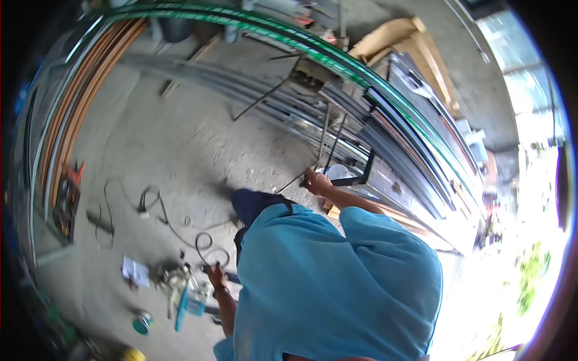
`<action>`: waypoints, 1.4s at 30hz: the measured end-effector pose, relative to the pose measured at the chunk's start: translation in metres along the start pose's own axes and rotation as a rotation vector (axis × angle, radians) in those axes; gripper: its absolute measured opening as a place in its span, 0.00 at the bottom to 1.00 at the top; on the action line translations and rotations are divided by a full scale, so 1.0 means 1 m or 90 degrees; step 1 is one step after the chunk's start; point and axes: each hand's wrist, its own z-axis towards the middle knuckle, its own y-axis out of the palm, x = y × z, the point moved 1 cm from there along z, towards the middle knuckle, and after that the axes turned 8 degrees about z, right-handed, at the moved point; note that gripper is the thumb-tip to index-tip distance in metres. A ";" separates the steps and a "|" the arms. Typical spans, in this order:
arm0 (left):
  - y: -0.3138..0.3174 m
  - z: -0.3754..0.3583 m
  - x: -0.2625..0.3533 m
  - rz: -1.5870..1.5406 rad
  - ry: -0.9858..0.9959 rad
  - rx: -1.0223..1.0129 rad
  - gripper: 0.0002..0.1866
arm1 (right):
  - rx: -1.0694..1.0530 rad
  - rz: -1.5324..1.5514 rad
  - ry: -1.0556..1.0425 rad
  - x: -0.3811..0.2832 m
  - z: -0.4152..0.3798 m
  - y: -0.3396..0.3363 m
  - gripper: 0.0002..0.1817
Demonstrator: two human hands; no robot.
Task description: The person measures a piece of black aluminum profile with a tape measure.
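Observation:
My left hand (217, 277) is low on the left, fingers closed around a dark, bar-like thing (232, 278) that shows on either side of it. Below that hand, a teal-and-metal power tool (191, 304) rests on the floor, and a black cable (205, 242) loops just above it. My right hand (318, 182) reaches out to the right with its fingers curled in. Beside it are a black angled metal frame (359, 178) and a pale bucket (338, 172). What lies inside the right fingers is blurred.
Long metal profiles (403, 156) are stacked on a rack at the right. Brown profiles (90, 102) stand at the left. A green-wrapped bar (289, 33) crosses above. White paper (135, 271) and a teal round can (142, 322) lie on the concrete floor (174, 138).

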 end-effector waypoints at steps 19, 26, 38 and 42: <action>0.130 -0.004 0.220 0.571 0.573 -0.149 0.29 | 0.577 0.381 0.429 0.153 -0.198 -0.016 0.16; 0.413 -0.226 0.286 0.620 0.809 -0.450 0.27 | 0.930 0.871 0.487 0.310 -0.221 -0.125 0.20; 0.892 -0.428 0.188 0.700 1.270 -0.663 0.18 | 0.938 0.759 0.747 0.530 -0.192 -0.221 0.25; 0.956 -0.413 0.169 0.807 1.329 -0.622 0.19 | 1.079 1.186 0.261 0.501 -0.216 -0.200 0.14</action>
